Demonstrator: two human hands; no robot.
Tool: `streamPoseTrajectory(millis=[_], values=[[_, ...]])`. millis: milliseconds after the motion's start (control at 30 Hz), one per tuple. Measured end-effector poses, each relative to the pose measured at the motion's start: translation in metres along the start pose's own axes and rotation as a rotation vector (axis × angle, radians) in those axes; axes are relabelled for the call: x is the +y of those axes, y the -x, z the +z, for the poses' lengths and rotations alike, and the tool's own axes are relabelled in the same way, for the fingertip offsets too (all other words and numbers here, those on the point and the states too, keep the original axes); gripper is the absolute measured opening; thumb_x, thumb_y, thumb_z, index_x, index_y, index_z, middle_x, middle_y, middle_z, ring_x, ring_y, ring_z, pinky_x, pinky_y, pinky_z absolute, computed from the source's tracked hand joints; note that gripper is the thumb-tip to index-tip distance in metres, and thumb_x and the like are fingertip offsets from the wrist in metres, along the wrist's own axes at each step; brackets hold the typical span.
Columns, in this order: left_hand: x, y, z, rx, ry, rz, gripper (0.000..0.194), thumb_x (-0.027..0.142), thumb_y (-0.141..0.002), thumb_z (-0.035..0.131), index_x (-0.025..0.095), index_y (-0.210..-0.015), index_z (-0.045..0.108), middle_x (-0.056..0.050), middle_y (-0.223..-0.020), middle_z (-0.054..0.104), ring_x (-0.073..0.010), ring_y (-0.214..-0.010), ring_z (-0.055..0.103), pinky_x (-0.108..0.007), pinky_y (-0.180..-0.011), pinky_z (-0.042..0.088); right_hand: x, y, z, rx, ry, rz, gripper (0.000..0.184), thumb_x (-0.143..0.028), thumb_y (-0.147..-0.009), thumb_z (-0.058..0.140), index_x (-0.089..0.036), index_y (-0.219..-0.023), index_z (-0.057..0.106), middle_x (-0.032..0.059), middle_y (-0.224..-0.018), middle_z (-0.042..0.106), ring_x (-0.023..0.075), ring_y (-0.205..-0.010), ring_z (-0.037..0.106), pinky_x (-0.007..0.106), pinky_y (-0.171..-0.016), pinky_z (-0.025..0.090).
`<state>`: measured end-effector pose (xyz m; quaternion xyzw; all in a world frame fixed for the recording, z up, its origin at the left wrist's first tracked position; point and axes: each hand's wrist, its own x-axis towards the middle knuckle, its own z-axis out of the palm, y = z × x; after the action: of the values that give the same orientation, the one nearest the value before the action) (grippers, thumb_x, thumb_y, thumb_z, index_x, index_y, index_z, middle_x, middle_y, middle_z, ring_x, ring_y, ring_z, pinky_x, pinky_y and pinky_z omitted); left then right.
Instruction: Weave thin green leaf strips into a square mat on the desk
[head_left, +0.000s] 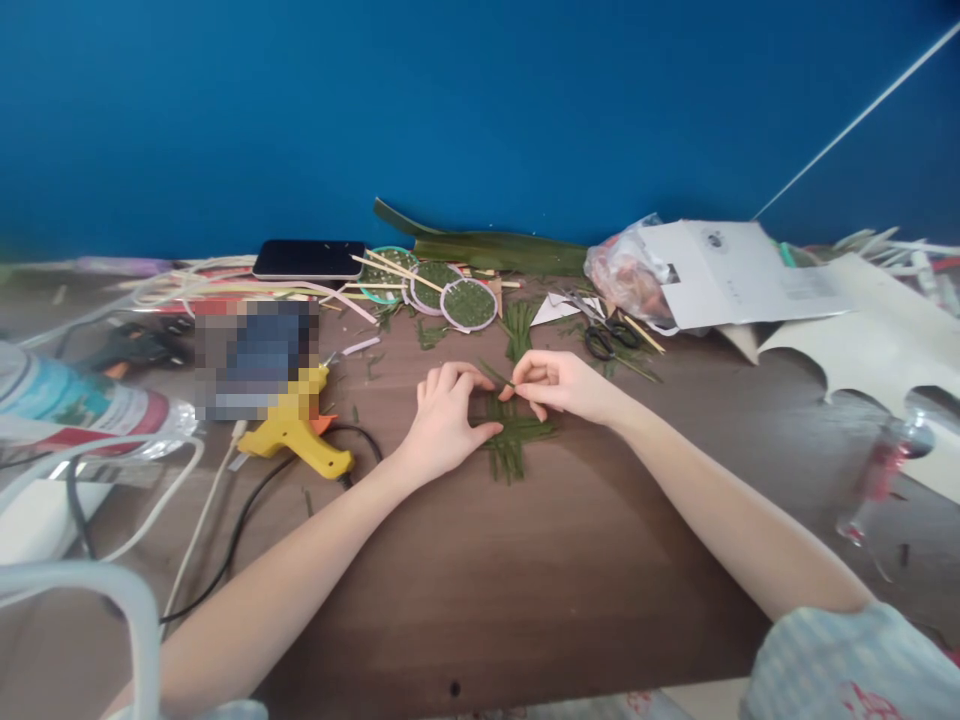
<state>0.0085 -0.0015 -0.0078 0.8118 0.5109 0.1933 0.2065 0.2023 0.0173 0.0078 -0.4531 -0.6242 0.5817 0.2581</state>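
A small patch of crossed green leaf strips [508, 462] lies flat on the brown table, woven over and under. My right hand [559, 385] pinches a thin green leaf strip [495, 376] between thumb and fingertip above the patch's far side. The strip's free end points up and to the left. My left hand [446, 420] rests at the patch's left side, thumb and fingers apart; whether the fingertips press on the strips I cannot tell. More loose leaf strips [519, 325] lie just beyond my hands.
Scissors [609, 338] with black handles lie beyond my right hand. A yellow glue gun [300, 430] with a black cord is left of my left hand. Round green-filled discs [469, 304], wooden sticks, a phone [309, 259] and a long leaf [502, 250] line the blue wall.
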Motion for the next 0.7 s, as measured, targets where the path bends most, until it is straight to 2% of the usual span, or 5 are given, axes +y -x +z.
streamPoseTrajectory(millis=[167,500,700], values=[[0.0011,0.0009,-0.0009,0.005,-0.002,0.021,0.04,0.028,-0.066,0.07,0.02,-0.101,0.053,-0.004,-0.111,0.051,-0.0235,-0.106,0.041,-0.039,-0.089,0.033,0.0015,-0.0045,0.0029,0.038,-0.01,0.013,0.009,-0.02,-0.074,0.054,-0.016,-0.076,0.046,0.0079,-0.082,0.07,0.0052,-0.039,0.051,0.017,-0.034,0.028],[0.0011,0.0029,-0.0004,-0.004,-0.069,0.109,0.036,0.028,-0.072,0.064,0.019,-0.104,0.05,-0.006,-0.114,0.053,-0.0243,-0.105,0.041,-0.038,-0.084,0.032,0.003,-0.0079,-0.0009,-0.003,-0.041,0.024,0.01,-0.022,-0.076,0.053,-0.016,-0.076,0.045,0.0108,-0.084,0.07,0.0066,-0.038,0.054,0.016,-0.033,0.029],[0.0001,0.0047,0.0001,-0.047,-0.079,0.131,0.034,0.028,-0.075,0.061,0.02,-0.106,0.048,-0.004,-0.111,0.057,-0.0237,-0.104,0.041,-0.037,-0.083,0.031,0.0043,-0.0079,-0.0018,-0.017,-0.044,0.011,0.01,-0.022,-0.076,0.053,-0.016,-0.076,0.045,0.0079,-0.079,0.07,0.0062,-0.039,0.055,0.016,-0.033,0.03]])
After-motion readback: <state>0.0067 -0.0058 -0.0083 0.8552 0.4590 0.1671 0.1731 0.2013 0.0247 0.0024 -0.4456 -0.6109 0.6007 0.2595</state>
